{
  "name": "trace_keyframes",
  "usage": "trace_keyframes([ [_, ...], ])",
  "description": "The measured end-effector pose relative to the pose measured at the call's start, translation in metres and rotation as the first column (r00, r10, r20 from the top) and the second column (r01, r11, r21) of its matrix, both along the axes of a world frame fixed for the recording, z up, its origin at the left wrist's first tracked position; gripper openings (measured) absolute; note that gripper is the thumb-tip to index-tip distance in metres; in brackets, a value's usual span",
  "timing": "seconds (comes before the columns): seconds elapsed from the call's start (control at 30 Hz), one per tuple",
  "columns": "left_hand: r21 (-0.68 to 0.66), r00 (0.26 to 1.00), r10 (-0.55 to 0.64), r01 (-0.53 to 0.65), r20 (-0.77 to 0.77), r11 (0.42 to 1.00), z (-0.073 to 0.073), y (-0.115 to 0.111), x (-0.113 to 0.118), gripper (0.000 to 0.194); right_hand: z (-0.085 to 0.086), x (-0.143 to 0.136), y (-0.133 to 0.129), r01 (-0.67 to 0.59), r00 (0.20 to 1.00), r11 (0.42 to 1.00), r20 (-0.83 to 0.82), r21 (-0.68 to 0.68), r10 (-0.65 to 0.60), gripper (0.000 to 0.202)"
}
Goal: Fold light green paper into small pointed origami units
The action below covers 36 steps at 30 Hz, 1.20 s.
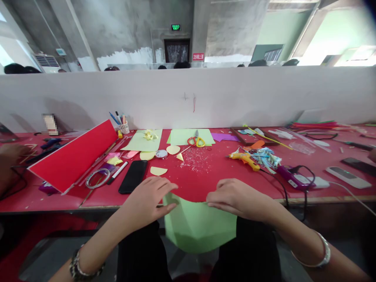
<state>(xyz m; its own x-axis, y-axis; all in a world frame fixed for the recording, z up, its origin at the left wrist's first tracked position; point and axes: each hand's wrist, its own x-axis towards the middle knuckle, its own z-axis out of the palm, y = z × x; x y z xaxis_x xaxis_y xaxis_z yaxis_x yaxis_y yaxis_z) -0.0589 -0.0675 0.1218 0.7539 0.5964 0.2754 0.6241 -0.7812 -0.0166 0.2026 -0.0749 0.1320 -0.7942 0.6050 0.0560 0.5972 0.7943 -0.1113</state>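
A light green paper sheet (201,227) hangs curved over the table's front edge, between my two hands. My left hand (154,197) is at its upper left corner, thumb and fingers on either side of the paper. My right hand (235,197) pinches the top edge at the right, fingers curled. Beyond the hands lie a black phone (133,177), a pale yellow half circle (158,171), a small yellow cone (180,156) and scissors (196,141) with red and yellow handles, resting on green paper (179,137).
A yellow glue gun (245,158) lies right of centre by shredded paper strips (266,156) and a purple power strip (295,178). A red board (79,156) leans at the left. A white partition (147,98) backs the red table. Other people's hands show at both sides.
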Motion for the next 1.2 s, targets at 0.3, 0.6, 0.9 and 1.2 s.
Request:
trace_keyframes([
  [0.3, -0.024, 0.999, -0.016, 0.015, -0.037, 1.000, -0.005, -0.001, 0.001, 0.027, -0.006, -0.026, 0.000, 0.122, 0.992, 0.963, -0.025, 0.242, -0.120, 0.019],
  [0.6, -0.242, 0.983, 0.097, -0.058, 0.156, 0.969, 0.003, -0.005, 0.022, 0.030, -0.040, -0.066, 0.004, 0.231, 0.879, 0.925, -0.473, 0.300, -0.066, 0.012],
  [0.9, -0.276, 0.948, 0.139, -0.057, 0.287, 0.959, 0.022, -0.007, -0.006, 0.029, -0.046, -0.019, 0.007, 0.358, 0.852, 0.872, -0.499, 0.335, -0.158, 0.020],
  [1.2, -0.116, 0.962, 0.100, -0.073, 0.253, 0.991, 0.037, -0.001, -0.029, 0.028, -0.044, 0.030, 0.012, 0.577, 0.720, 0.774, -0.610, 0.260, -0.332, 0.015],
])
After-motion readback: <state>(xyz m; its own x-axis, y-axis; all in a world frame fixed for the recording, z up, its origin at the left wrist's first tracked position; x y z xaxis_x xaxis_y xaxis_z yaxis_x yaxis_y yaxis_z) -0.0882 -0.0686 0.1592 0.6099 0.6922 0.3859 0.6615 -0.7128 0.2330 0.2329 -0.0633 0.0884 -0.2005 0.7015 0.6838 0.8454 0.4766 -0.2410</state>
